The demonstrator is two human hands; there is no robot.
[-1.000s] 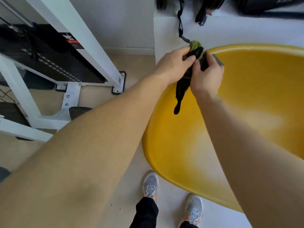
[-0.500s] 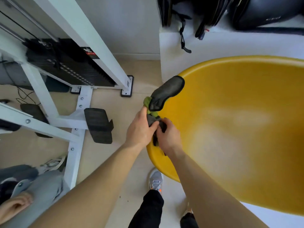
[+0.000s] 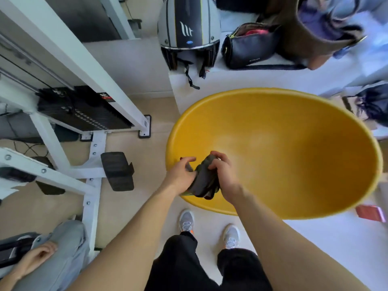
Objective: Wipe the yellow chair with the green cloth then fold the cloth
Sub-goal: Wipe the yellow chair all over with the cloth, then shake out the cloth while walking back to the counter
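The yellow chair (image 3: 294, 148) fills the right half of the view as a wide, smooth shell. Over its near left rim both my hands hold the green cloth (image 3: 204, 181), which looks dark grey-green and bunched into a thick wad. My left hand (image 3: 181, 175) grips its left side with fingers curled. My right hand (image 3: 224, 173) pinches the cloth's top right edge from above. The cloth's lower end hangs just past the chair's rim.
A white gym machine (image 3: 69, 114) with a black weight stack and foot pad (image 3: 117, 171) stands left. A helmet (image 3: 188, 30) and black bag (image 3: 249, 47) rest on a white ledge behind the chair. Another person's hand (image 3: 35, 259) and leg show bottom left. My feet (image 3: 186, 221) stand below.
My hands have drawn back with the cloth from the chair's far left rim to its near rim. The loose flap that stuck up has been gathered into a wad.
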